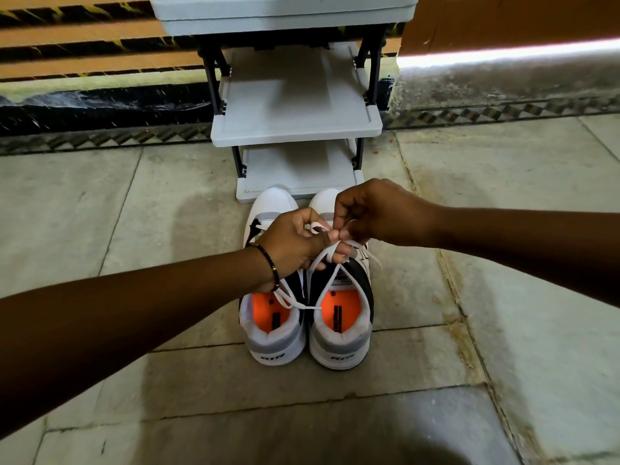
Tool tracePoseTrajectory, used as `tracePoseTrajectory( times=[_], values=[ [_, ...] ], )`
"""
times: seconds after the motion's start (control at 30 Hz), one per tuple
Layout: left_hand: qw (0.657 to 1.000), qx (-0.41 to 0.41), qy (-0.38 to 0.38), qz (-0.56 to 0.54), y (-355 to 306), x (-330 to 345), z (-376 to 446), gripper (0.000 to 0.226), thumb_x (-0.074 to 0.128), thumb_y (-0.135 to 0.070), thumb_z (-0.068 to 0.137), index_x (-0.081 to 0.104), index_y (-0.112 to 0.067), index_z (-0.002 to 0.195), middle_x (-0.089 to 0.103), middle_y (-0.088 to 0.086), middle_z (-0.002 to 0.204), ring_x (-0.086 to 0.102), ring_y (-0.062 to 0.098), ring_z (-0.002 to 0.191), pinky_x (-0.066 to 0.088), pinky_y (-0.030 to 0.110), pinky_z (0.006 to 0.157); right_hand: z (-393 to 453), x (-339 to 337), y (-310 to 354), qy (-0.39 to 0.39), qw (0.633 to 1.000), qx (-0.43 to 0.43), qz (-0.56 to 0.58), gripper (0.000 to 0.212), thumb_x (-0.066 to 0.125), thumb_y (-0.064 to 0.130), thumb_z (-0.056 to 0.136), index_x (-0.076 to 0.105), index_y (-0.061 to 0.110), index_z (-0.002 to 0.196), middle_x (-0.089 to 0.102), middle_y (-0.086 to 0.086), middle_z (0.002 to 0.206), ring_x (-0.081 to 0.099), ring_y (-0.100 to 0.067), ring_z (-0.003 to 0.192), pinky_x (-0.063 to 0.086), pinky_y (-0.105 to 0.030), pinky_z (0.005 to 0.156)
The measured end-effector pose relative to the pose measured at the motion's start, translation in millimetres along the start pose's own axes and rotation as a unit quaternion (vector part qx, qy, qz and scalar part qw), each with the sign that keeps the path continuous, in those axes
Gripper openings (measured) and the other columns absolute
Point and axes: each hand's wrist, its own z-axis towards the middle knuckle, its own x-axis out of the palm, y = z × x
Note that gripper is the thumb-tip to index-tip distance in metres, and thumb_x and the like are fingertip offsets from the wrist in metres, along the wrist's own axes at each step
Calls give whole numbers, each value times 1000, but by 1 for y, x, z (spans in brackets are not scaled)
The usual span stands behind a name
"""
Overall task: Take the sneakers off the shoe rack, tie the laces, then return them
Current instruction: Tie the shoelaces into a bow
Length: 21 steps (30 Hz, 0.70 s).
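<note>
Two white, grey and black sneakers with orange insoles stand side by side on the floor, heels toward me: the left sneaker [273,333] and the right sneaker [342,333]. Above the right sneaker, my left hand [295,245] and my right hand [375,213] both pinch its white laces [327,255], which are drawn up into loops between the fingers. One loose lace end [303,307] trails across to the left sneaker's opening. My hands hide the tongues and most of the eyelets. The grey shoe rack [295,129] stands just beyond the toes, its shelves bare.
The floor is pale stone tile with dark seams. Behind the rack runs a wall with orange and black stripes and a patterned border [100,139]. A bright band of light [503,55] falls at the upper right.
</note>
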Motion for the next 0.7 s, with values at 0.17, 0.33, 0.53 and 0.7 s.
tracePoseTrajectory(
  times=[0.17,0.33,0.53,0.7],
  values=[
    [999,19,31,5,-3,-1,-2,15,49,-6,89,44,-16,79,74,0,62,70,11,61,53,18,50,0,3,-11,10,993,53,104,14,65,1,80,71,10,88,70,-13,75,64,-17,64,56,-27,63],
    [997,-49,54,-8,-4,-5,-1,22,51,2,87,41,-13,101,74,-2,63,70,9,65,52,21,55,-5,10,-14,-22,998,10,65,14,66,5,80,74,14,87,66,19,68,58,13,61,42,-5,61],
    [985,-148,78,-36,-13,-3,3,12,46,-9,91,50,-17,99,67,-1,75,60,12,79,44,30,69,-9,2,-12,-27,981,-145,-126,14,64,7,81,73,14,90,72,6,80,59,2,64,44,-9,63],
    [994,-100,36,34,-9,-3,4,35,59,1,82,43,-14,109,58,3,80,57,8,62,45,24,53,-7,-2,-8,21,964,-159,-212,6,67,17,80,70,14,84,73,-1,76,65,-15,65,50,-29,61]
  ],
)
